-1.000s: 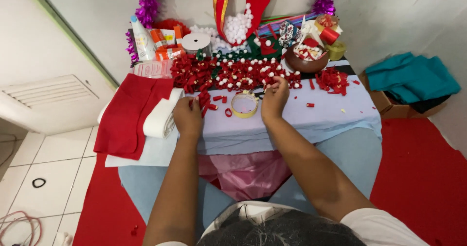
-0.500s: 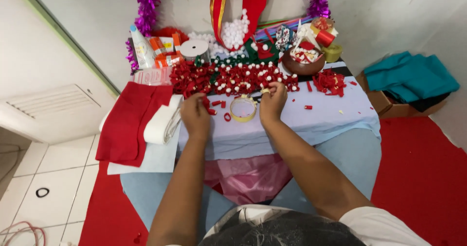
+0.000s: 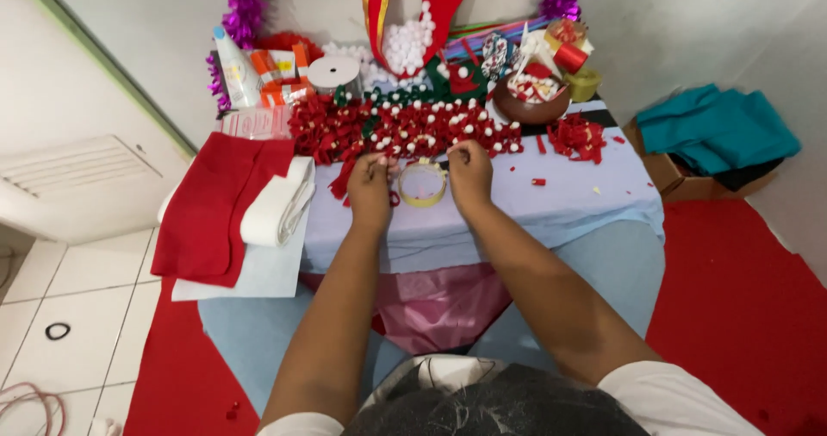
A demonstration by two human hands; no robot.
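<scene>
My left hand (image 3: pixel 371 188) and my right hand (image 3: pixel 469 173) rest on a small table covered with a light blue cloth (image 3: pixel 568 195). Both have fingers pinched together at the near edge of a heap of red and green bows with white pompoms (image 3: pixel 405 127). What the fingertips pinch is too small to make out. A yellow tape roll (image 3: pixel 422 183) lies flat on the cloth between the two hands. A small red scrap (image 3: pixel 393 198) lies beside my left hand.
Red felt (image 3: pixel 211 208) and a white fabric roll (image 3: pixel 277 203) lie at the table's left. A brown bowl of trinkets (image 3: pixel 530 100), a white spool (image 3: pixel 333 72) and glue bottle (image 3: pixel 234 67) stand at the back. Teal cloth (image 3: pixel 719 130) lies on a box at right.
Both hands have slid forward across the cloth to the edge of the bow heap, closing in on either side of the yellow tape roll. The view shifted slightly.
</scene>
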